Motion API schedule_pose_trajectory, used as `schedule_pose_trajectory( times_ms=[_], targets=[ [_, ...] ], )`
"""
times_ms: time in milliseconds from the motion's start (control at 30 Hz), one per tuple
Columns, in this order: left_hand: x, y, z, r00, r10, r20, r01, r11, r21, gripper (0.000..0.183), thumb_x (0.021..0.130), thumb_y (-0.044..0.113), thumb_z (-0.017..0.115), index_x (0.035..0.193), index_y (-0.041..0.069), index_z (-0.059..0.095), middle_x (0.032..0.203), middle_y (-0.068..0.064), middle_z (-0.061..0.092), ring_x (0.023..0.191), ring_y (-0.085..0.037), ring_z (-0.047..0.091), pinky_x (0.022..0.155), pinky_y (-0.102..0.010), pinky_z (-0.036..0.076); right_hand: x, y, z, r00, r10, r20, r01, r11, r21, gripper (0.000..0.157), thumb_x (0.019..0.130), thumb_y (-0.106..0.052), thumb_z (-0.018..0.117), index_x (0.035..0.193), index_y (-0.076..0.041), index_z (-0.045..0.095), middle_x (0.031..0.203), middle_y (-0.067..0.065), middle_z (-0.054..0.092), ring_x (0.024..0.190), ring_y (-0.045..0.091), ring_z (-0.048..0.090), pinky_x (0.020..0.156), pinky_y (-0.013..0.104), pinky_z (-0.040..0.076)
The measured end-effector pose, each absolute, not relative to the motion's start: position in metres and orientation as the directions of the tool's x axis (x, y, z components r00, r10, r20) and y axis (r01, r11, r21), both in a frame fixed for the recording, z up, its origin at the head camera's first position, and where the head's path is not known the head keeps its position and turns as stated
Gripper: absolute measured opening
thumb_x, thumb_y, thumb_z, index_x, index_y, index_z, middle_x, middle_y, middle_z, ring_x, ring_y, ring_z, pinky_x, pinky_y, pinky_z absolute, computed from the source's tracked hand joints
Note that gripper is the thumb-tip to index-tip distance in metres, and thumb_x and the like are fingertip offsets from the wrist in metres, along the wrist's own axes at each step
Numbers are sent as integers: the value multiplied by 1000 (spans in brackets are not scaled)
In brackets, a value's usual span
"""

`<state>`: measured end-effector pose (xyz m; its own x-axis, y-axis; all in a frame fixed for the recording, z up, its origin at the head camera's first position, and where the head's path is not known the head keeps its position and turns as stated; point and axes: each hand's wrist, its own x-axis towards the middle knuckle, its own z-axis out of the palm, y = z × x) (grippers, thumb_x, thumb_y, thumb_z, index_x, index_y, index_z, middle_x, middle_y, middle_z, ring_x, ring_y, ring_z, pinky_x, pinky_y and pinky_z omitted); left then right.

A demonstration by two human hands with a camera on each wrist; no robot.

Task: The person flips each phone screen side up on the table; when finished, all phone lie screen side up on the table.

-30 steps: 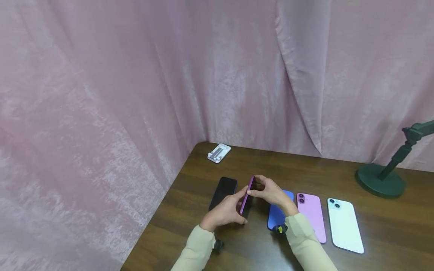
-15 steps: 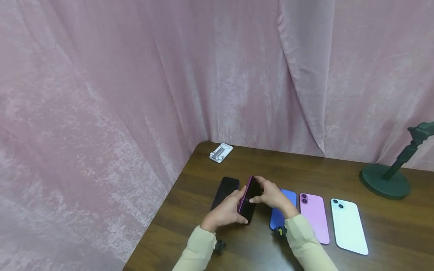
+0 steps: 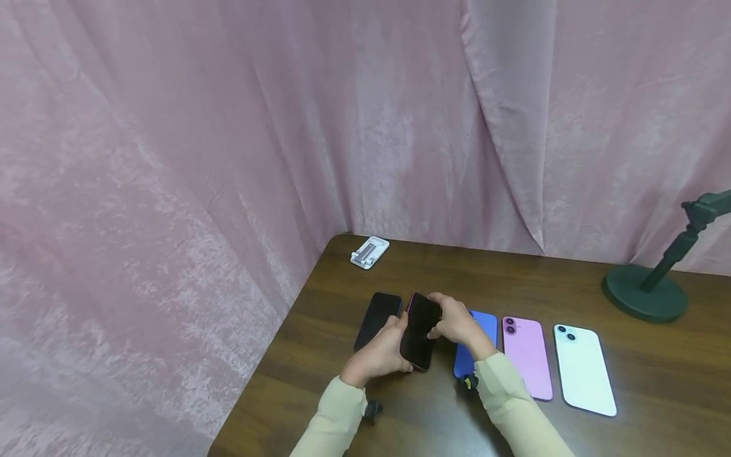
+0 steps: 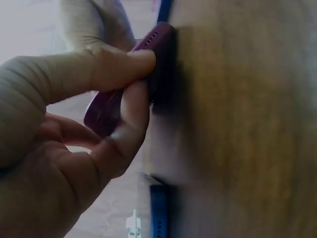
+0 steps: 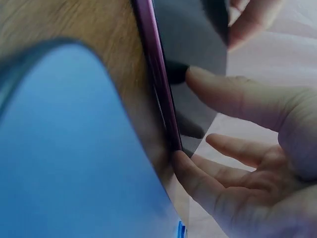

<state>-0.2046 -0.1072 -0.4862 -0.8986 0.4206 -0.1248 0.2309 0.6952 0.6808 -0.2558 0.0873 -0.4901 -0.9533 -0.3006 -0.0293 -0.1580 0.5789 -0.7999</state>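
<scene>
A phone with a black screen and magenta edge point(image 3: 418, 336) is tilted up slightly over the table, its screen facing up. My left hand point(image 3: 381, 352) pinches its lower left end; in the left wrist view thumb and finger close on the magenta edge point(image 4: 103, 110). At the upper right end my right hand point(image 3: 459, 322) holds it, with the thumb point(image 5: 218, 89) on the dark screen and a fingertip at the edge. Just left of it another phone point(image 3: 375, 315) lies screen up, partly behind my left hand. A blue phone point(image 3: 485, 327) lies back up, partly under my right forearm.
To the right, a pink phone point(image 3: 528, 358) and a white phone point(image 3: 585, 371) lie back up in a row. A folded white stand point(image 3: 370, 252) is near the table's far left corner. At back right stands a green lamp base point(image 3: 645, 295); pink curtains point(image 3: 400, 127) hang behind.
Both hands have turned the magenta-edged phone from standing on its long edge to lying nearly flat, its dark screen now facing up. The other phones stay where they were.
</scene>
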Motion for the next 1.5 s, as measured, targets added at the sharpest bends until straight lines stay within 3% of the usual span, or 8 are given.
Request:
schedule_pose_trajectory(
  times_ms=[433, 833, 1000, 1500],
  targets=[
    [-201, -101, -488, -922, 356, -152, 187, 754, 630, 100, 69, 2, 92, 149, -14, 34, 124, -19, 41, 102, -23, 50, 87, -33, 48, -257, 86, -491, -963, -267, -26, -151, 621, -769, 79, 60, 13, 87, 132, 7, 58, 117, 25, 65, 96, 33, 61, 84, 51, 53],
    [-198, -98, -491, -929, 350, -120, 256, 842, 475, 87, 68, 15, 96, 140, -10, 53, 127, -20, 50, 107, -25, 56, 91, -36, 52, -253, 84, -488, -968, -249, -29, -155, 686, -711, 73, 63, 9, 89, 130, 6, 60, 120, 25, 63, 102, 35, 60, 89, 53, 51],
    [-203, -98, -490, -930, 352, -108, 263, 839, 476, 87, 66, 14, 97, 138, -10, 54, 120, -18, 52, 98, -23, 55, 86, -35, 52, -254, 84, -483, -969, -245, -27, -154, 687, -710, 71, 64, 9, 88, 130, 7, 60, 121, 26, 62, 105, 36, 60, 90, 52, 51],
    [-205, -97, -489, -928, 342, -144, 249, 861, 443, 82, 68, 16, 96, 136, -9, 57, 128, -24, 52, 106, -29, 57, 90, -37, 52, -253, 82, -483, -970, -235, -67, -123, 706, -697, 70, 70, 7, 86, 134, 7, 57, 128, 27, 60, 106, 36, 59, 89, 51, 51]
  ],
)
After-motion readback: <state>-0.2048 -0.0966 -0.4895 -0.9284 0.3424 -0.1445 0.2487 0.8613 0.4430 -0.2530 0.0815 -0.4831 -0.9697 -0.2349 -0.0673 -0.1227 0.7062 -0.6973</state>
